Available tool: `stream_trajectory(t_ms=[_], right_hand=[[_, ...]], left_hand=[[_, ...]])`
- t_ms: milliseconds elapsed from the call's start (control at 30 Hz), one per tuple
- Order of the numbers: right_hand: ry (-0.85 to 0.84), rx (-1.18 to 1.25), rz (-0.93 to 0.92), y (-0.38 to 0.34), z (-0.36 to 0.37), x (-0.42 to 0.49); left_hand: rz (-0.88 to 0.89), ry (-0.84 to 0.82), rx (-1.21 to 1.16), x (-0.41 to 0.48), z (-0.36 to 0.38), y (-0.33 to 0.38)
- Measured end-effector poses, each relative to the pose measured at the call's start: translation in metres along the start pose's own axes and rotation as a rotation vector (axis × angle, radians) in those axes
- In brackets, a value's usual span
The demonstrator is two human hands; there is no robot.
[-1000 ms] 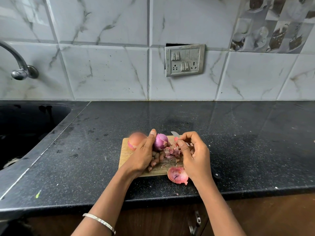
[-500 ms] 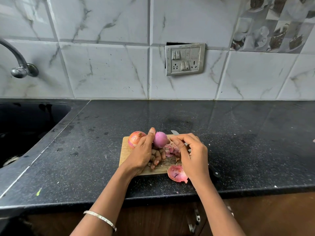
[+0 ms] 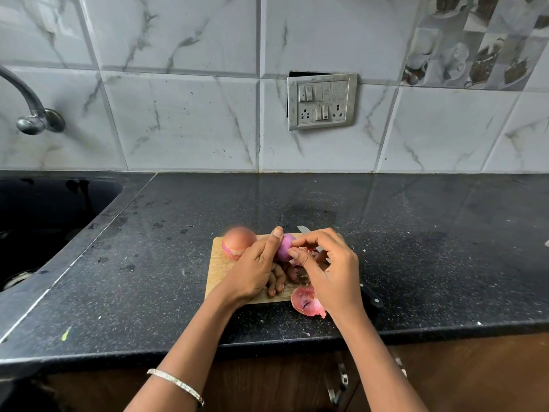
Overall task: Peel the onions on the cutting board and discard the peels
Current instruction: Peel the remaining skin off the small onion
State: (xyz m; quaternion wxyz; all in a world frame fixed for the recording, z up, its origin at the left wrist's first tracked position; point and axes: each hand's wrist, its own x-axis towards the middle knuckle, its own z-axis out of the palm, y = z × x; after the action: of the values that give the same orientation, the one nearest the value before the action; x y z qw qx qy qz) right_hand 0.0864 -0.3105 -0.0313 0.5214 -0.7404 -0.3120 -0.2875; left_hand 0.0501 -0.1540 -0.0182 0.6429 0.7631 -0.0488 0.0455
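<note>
The small purple onion (image 3: 285, 247) is held up just above the wooden cutting board (image 3: 221, 267), most likely so that any skin pulled off it drops onto the board instead of scattering over the black worktop (image 3: 416, 233). The left hand (image 3: 255, 269) cradles it from the left and below, thumb raised along the onion's near side and the other fingers curled underneath, a steady grip that leaves the right side of the onion bare for peeling. The right hand (image 3: 329, 269) comes in from the right with its fingers bent together, thumb and fingertips meeting at the onion's upper right surface; it looks like a pinch on a bit of skin, though the skin itself is too small to make out.

A second, larger onion (image 3: 238, 243), orange-brown and seemingly still wearing most of its dry skin, waits at the board's far left corner, touching the board and apart from the hands. Loose pinkish scraps (image 3: 309, 252) lie on the board under the right hand, and a large peel (image 3: 307, 301) rests on the worktop at the board's near right corner, not yet discarded. A knife lies along the board's right side, its blade tip (image 3: 303, 229) showing beyond the hands and its dark handle (image 3: 371, 295) on the worktop behind the right wrist.
</note>
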Motion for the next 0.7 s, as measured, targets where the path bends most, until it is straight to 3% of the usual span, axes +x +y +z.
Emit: stream_trajectory(t_ms=[333, 700], right_hand=[[-0.073, -0.053, 0.036, 0.0028, 0.0030, 0.0003], [-0.249, 0.000, 0.016, 0.0039, 0.0052, 0.0019]], left_hand=[[0.077, -0.007, 0.148, 0.0030, 0.0003, -0.0062], [0.004, -0.058, 0.141, 0.0033, 0.0020, -0.0015]])
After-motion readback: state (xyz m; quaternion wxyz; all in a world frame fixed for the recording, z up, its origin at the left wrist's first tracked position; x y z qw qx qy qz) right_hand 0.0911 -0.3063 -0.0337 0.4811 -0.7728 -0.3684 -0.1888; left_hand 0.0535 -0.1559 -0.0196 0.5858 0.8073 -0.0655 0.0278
